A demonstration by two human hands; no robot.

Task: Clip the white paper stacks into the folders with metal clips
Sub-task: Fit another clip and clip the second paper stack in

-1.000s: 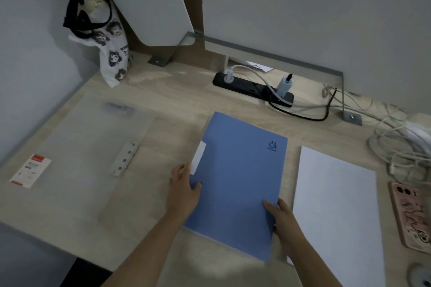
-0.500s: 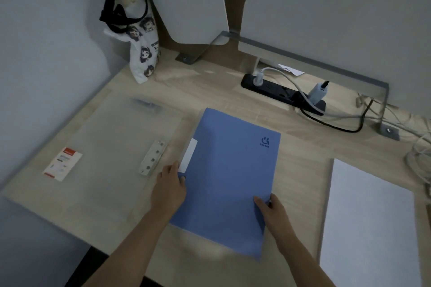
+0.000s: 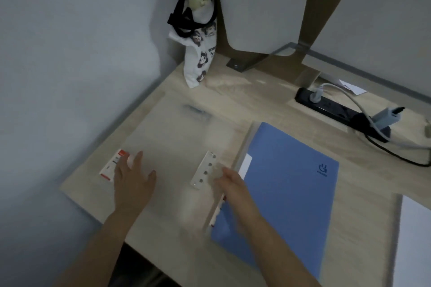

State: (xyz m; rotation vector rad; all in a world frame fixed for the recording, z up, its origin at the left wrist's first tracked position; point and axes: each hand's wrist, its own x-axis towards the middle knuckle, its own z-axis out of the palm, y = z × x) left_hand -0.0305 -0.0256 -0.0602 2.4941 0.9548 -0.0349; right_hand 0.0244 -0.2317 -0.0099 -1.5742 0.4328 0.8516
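Note:
A closed blue folder point(image 3: 286, 191) lies on the wooden desk, right of centre. Left of it lies a translucent clear folder point(image 3: 168, 137) with a white perforated strip point(image 3: 205, 169) near its right side and a red-and-white label point(image 3: 109, 165) at its left edge. My left hand point(image 3: 133, 180) hovers with fingers spread over the clear folder's left part. My right hand point(image 3: 233, 184), blurred, is at the seam between the two folders; its grip cannot be made out. A white paper stack point(image 3: 412, 242) shows at the right edge.
A printed white bag point(image 3: 200, 53) with black straps stands in the back left corner. A black power strip point(image 3: 338, 109) with plugs and cables lies at the back right. The grey wall borders the desk on the left; the desk's front edge is near my arms.
Both hands have left the blue folder and moved left over the clear folder. The view has swung left, so the paper stack now sits at the right edge.

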